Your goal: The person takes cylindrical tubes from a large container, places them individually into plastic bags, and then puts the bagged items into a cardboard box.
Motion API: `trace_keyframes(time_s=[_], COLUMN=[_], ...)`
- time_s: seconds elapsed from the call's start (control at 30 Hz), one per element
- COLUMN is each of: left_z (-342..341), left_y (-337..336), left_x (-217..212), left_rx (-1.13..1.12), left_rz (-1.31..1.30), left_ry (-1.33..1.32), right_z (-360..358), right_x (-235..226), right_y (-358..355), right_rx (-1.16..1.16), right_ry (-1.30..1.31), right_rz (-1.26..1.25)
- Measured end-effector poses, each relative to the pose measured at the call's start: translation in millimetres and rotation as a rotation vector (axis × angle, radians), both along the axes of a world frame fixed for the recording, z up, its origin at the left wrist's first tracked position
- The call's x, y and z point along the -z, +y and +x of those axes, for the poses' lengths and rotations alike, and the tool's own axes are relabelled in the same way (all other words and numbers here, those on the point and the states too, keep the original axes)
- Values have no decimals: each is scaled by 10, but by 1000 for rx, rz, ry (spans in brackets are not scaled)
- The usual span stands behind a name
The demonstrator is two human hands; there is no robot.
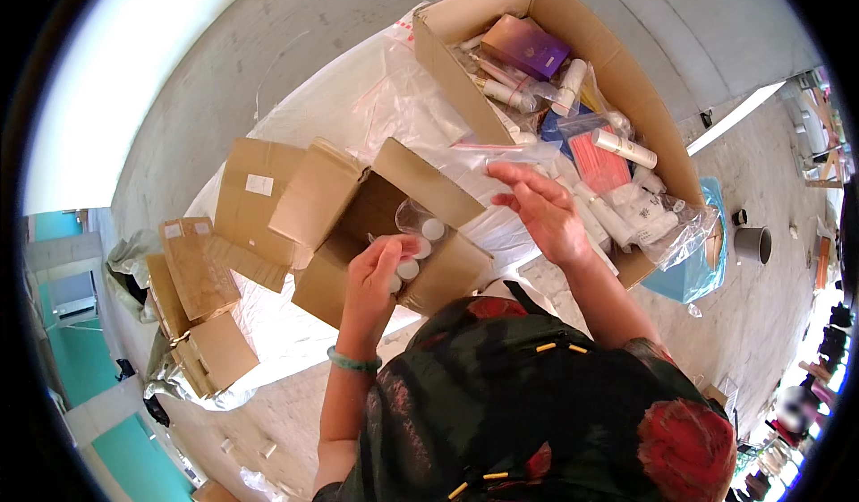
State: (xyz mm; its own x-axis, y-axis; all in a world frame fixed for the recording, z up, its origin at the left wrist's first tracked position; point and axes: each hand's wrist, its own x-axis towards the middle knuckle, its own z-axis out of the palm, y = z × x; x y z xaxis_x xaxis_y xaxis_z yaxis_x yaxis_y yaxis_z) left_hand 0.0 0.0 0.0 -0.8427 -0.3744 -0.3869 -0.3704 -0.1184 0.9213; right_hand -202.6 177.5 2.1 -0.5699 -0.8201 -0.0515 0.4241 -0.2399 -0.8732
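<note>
My left hand (371,265) is over the near side of an open cardboard box (322,292), its fingers curled together. Whether anything sits between them is hidden by the hand. Right beside its fingertips, several round white caps (407,269) show inside the box, next to a clear plastic wrap (412,216). My right hand (541,211) is raised between this box and a larger carton, fingers apart, with nothing visible in it. Close to its fingertips lies a clear zip bag (523,151) at the carton's edge.
The large carton (470,95) holds white tubes (625,148), a purple-orange box (526,46) and a pink packet (598,160). Flattened and opened cardboard boxes (199,269) lie at left on white plastic sheeting (277,332). A blue bag (689,274) and grey bin (753,244) stand at right.
</note>
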Motion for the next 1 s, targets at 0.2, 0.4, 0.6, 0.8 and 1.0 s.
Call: trace_keyframes(time_s=[0.2, 0.4, 0.6, 0.8, 1.0], left_z=[-401, -537, -618, -746, -776], left_y=[322, 464, 698, 1047, 1127], left_x=[-28, -45, -23, -75, -148], left_rx=[-187, -373, -278, -189, -120], left_rz=[846, 673, 83, -40, -148], left_ry=[305, 238, 102, 81, 72], right_z=[144, 217, -19, 97, 137], right_x=[-352, -17, -93, -141, 32], right_y=[399, 664, 940, 752, 827], right_rx=[-376, -380, -106, -152, -254], right_ry=[234, 529, 457, 498, 255], right_rz=[81, 311, 527, 382, 325])
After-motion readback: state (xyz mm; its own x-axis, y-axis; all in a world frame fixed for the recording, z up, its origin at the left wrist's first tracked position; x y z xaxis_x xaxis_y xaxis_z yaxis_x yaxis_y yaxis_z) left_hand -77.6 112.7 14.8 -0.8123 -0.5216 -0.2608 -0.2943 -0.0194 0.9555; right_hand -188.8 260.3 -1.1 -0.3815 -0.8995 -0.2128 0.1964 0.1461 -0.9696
